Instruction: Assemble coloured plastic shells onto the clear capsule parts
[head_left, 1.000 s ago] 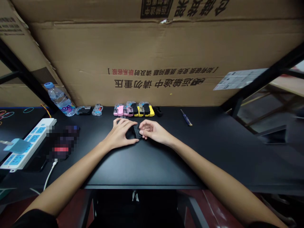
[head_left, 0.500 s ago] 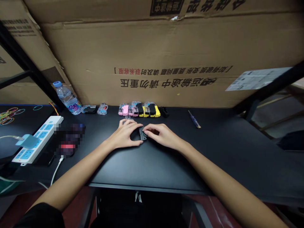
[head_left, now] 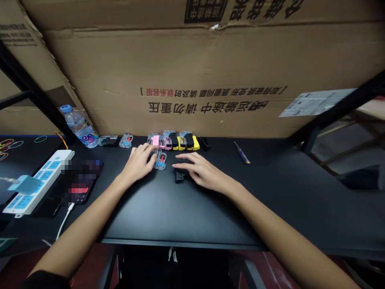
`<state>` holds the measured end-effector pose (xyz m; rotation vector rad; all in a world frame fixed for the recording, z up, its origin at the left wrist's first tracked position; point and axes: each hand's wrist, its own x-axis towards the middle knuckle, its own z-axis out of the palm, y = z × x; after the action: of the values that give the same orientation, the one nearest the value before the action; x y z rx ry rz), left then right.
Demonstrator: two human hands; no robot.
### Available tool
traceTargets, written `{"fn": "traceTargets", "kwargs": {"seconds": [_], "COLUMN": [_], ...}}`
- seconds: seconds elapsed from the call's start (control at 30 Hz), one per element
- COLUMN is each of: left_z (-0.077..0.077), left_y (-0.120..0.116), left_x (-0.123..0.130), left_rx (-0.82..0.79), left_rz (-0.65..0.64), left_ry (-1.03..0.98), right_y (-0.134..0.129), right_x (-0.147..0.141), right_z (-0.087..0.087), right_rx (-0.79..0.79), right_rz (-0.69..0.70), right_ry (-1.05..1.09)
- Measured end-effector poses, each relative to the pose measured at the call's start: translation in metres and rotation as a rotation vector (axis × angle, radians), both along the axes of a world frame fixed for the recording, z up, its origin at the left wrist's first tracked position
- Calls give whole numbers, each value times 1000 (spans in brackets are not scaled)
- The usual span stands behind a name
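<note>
My left hand [head_left: 138, 162] has its thumb and forefinger apart at the left edge of a small clear plastic casing [head_left: 160, 159] with red and blue parts inside. The fingertips cover part of that edge, and the casing lies on the desk. My right hand [head_left: 201, 170] hovers just right of a small black plastic piece [head_left: 179, 176], fingers spread and nothing gripped. The fingers partly hide the black piece's top end.
Along the cardboard [head_left: 168, 60] behind the desk stand pink casings [head_left: 155, 140], yellow-and-black ones [head_left: 188, 140] and a small black part [head_left: 205, 143]. A screwdriver [head_left: 242, 153] lies right. Leftward are a water bottle [head_left: 80, 127], a power strip [head_left: 39, 180] and a phone [head_left: 86, 180].
Both hands have come off the black piece, which now rests on the desk. My left hand has moved left to the clear casing, and my right hand's fingers have opened.
</note>
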<state>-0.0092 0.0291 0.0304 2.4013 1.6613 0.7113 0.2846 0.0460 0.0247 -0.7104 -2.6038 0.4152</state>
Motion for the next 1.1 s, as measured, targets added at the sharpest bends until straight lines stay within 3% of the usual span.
{"fn": "traceTargets", "kwargs": {"seconds": [0.13,0.33,0.47,0.77,0.93,1.1], "left_z": [-7,-3,-8,-22,-23,-25], "left_y": [1,-5,-3,2,4,6], "left_x": [0,7,2,5,4,4], "left_rx": [-50,-119,-176,-185,-144,-134], "left_rz": [-34,-77,-186,-291,-333,-325], "left_ry": [43,44,15,-94,-281,-406], "right_y": [-2,0,-1,-1,0,-3], "right_x": [-3,-3,-2,-3,-9,-18], "right_z": [-2,-3,-1,4,3,-1], "right_rx": [-33,-67,-97,-254,-414,-674], "right_rz": [12,-82,-124,-258,-327,-329], "right_ry": [-29,-30,-27,189,226,294]}}
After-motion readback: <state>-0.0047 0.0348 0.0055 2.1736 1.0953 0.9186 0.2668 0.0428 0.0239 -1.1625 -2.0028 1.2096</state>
